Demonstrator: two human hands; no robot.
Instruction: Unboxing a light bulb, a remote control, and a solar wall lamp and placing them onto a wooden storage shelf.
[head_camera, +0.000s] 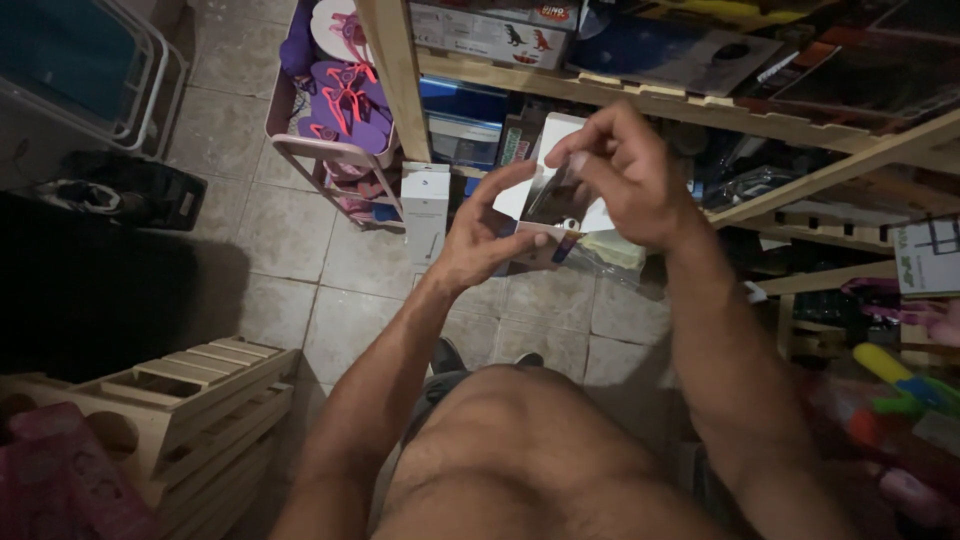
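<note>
I hold a small white cardboard box in front of my chest, its top flap open. My left hand cups the box from below and the left, thumb across its lower edge. Above it, my right hand pinches a dark, shiny item that sits in the box's opening; I cannot tell what that item is. A bit of clear plastic wrap hangs beneath the box.
A wooden shelf unit with boxed goods stands ahead. A rack of purple and pink flip-flops sits at the upper left. A white upright box stands on the tiled floor. Wooden crates lie at lower left, colourful toys at right.
</note>
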